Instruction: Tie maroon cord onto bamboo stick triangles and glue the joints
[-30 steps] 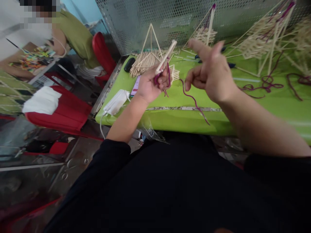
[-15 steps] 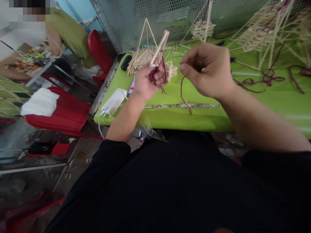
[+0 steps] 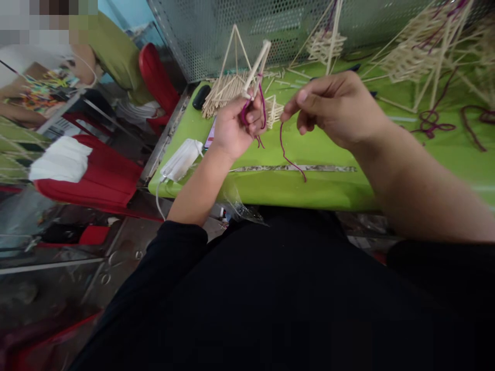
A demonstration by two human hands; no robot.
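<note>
My left hand (image 3: pixel 236 126) is closed around a small frame of pale wooden sticks (image 3: pixel 257 67), its top corner pointing up. Purple yarn (image 3: pixel 263 105) is looped about the frame and over my fingers, with short ends dangling below. To the right, my right hand (image 3: pixel 332 108) is closed in a pinch, thumb laid against the bent index finger. From its index fingertip a purple strand (image 3: pixel 284 149) hangs down to the table's front. Behind the hands, a small stick lattice (image 3: pixel 274 111) sits on the green table, partly hidden by my left fingers.
A pile of sticks (image 3: pixel 220 95) lies at the back left, near a black mouse (image 3: pixel 201 97) and white adapter (image 3: pixel 181 158). Stick structures (image 3: pixel 412 62) and loose purple yarn (image 3: pixel 431 126) are on the right. Red chairs (image 3: pixel 88 180) and a seated person are at left.
My right hand has turned and moved slightly left, its index fingertip now lower. The upper end of the hanging strand has shifted left with it. My left hand keeps its hold, nearly still.
</note>
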